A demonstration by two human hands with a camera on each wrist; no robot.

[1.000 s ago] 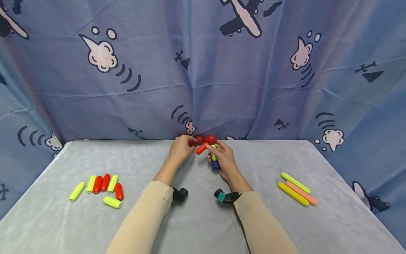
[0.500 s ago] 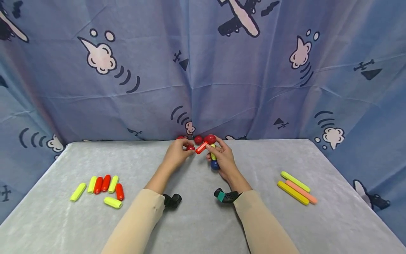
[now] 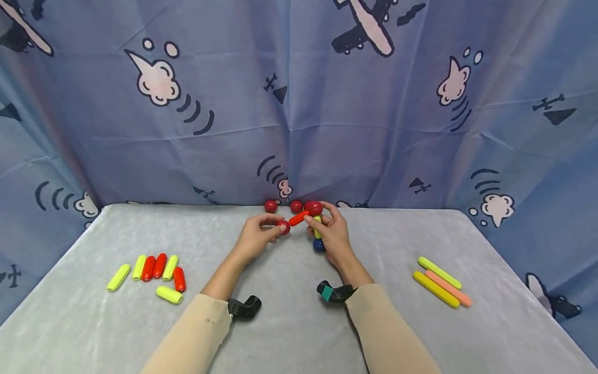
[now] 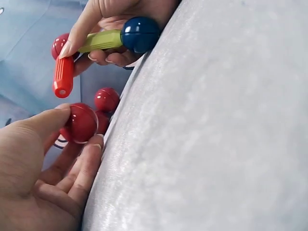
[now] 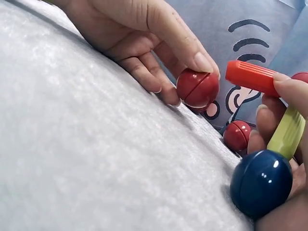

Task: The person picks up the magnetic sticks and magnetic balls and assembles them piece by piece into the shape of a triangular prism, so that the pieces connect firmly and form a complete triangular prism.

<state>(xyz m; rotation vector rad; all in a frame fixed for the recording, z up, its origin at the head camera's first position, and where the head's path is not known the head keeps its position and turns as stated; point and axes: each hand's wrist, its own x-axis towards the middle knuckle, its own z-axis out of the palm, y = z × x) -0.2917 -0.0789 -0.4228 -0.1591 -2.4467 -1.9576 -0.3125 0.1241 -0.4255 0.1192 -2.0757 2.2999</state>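
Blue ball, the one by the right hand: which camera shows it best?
The right wrist view, where the blue ball looks largest and nearest. The left wrist view shows it smaller, on the end of the yellow-green stick. The head view shows it tiny, by the right hand.

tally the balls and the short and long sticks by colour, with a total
Glossy red plastic balls: 4
Glossy dark blue plastic ball: 1
Short red plastic sticks: 4
Short yellow-green plastic sticks: 5
Long yellow-green plastic stick: 1
Long yellow plastic stick: 1
Long peach plastic stick: 1
Total: 17
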